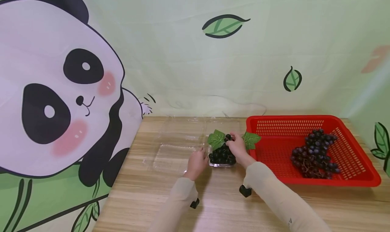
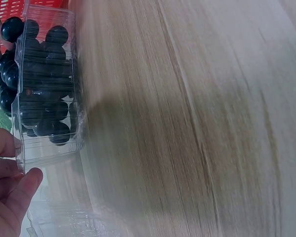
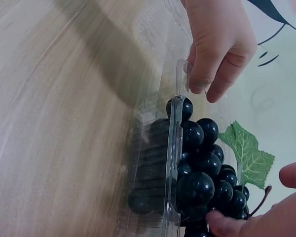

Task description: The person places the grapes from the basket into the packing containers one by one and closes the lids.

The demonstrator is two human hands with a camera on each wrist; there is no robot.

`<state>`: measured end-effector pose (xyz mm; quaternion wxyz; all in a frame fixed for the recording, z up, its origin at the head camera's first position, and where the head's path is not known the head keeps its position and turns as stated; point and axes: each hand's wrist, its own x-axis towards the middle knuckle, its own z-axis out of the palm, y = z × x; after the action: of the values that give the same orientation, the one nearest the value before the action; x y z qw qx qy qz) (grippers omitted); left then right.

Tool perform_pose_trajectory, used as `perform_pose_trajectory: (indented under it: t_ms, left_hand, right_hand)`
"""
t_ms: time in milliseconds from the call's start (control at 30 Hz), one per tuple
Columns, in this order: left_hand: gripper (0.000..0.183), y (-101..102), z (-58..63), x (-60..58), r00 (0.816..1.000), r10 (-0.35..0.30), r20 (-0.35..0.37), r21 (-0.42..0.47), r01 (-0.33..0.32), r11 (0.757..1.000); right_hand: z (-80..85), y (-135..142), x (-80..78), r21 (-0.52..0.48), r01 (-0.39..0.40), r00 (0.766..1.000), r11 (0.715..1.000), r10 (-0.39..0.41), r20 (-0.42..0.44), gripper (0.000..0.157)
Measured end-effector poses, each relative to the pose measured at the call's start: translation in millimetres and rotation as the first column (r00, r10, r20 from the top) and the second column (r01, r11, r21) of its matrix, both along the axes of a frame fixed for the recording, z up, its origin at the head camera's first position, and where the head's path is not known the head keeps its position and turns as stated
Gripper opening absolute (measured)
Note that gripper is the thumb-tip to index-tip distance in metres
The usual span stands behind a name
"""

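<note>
A bunch of dark grapes (image 1: 221, 154) with green leaves (image 1: 216, 139) sits in a clear plastic clamshell box (image 2: 49, 98). My left hand (image 1: 197, 162) pinches the box's rim at its left end, thumb (image 2: 27, 190) on the near side. From the right, my right hand (image 1: 238, 149) holds the upper part of the bunch. In the right wrist view its thumb (image 3: 227, 224) touches a grape, while another finger stands apart near the stem (image 3: 260, 202). The underside of the bunch shows through the clear wall.
To the right stands a red plastic basket (image 1: 274, 180) with more dark grapes (image 1: 315, 154) inside. Another clear plastic box (image 1: 173, 157) lies open on the left of the wooden table (image 1: 128, 194). A printed panda backdrop (image 1: 182, 62) hangs behind.
</note>
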<state>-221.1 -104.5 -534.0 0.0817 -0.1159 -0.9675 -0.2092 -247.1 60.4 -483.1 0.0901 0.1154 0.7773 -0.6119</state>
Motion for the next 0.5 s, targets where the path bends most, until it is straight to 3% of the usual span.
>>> perform_pose_trajectory:
  t_ms: [500]
  left_hand:
    - [0.017, 0.7, -0.3, -0.1, 1.0, 0.016, -0.005, 0.022, -0.016, 1.0]
  right_hand:
    - [-11.9, 1.6, 6.2, 0.086, 0.006, 1.0, 0.996, -0.005, -0.006, 0.063]
